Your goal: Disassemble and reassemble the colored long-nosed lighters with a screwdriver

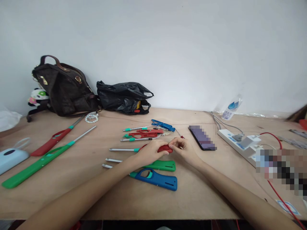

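Both hands meet at a red long-nosed gas lighter (pixel 166 149), which lies with its metal tube pointing left. My left hand (pixel 153 149) is closed over its handle, covering the trigger part. At the handle's right end, my right hand (pixel 181 147) pinches with its fingertips; whatever small thing they may hold is hidden. Just nearer to me lie a green lighter (pixel 163 165) and a blue lighter (pixel 158 179), partly under my left arm. Beyond my hands are opened lighter parts: red casings (pixel 148 133), a blue casing (pixel 163 124) and thin metal tubes. A thin screwdriver-like tool (pixel 181 136) lies beside them.
A phone (pixel 201 137) and a white power strip (pixel 236 145) with cables are on the right, a bottle (pixel 232 107) behind. At left lie longer red (pixel 54 140) and green (pixel 35 166) lighters, a bracelet (pixel 91 117), a dark backpack (pixel 67 89) and a black plastic bag (pixel 123 95).
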Demonstrator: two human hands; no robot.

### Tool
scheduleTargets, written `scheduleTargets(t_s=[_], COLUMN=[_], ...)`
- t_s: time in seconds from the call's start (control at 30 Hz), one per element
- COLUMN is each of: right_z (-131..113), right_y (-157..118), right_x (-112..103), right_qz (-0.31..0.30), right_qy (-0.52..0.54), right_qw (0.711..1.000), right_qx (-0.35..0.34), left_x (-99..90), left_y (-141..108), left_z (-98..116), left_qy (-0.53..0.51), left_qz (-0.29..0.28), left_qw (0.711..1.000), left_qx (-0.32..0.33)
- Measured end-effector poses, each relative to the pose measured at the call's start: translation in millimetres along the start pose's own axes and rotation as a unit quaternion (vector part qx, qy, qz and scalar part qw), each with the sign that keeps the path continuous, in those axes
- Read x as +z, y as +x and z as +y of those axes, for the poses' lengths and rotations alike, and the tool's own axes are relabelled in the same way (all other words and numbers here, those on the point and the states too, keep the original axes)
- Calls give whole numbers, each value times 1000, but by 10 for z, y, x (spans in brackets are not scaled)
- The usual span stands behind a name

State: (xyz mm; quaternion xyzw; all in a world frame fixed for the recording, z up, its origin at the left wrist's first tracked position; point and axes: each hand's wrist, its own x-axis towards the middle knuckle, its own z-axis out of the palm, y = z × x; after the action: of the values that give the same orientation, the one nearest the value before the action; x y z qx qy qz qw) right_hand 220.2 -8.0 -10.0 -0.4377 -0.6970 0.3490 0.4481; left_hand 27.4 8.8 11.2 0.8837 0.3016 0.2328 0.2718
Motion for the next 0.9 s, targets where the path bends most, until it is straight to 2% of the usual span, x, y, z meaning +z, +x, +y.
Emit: scheduleTargets(t_s=[0.3,0.5,0.7,0.9], right_z=[124,191,242,276], right_y=[16,24,28,30], right_x=[31,50,54,59], right_qz=[-51,-54,-54,-49], right_qy=[30,-8,-61,-78], right_qw=[997,998,996,995], right_qx=[47,45,34,29], left_x=[80,125,95,71], left_y=[-7,-7,13,33], left_z=[-46,-95,-61,-55], left_qy=[53,120,123,107], left_qz=[-18,-9,-5,-3], left_qw=[998,993,992,994], left_qx=[-3,18,-13,0])
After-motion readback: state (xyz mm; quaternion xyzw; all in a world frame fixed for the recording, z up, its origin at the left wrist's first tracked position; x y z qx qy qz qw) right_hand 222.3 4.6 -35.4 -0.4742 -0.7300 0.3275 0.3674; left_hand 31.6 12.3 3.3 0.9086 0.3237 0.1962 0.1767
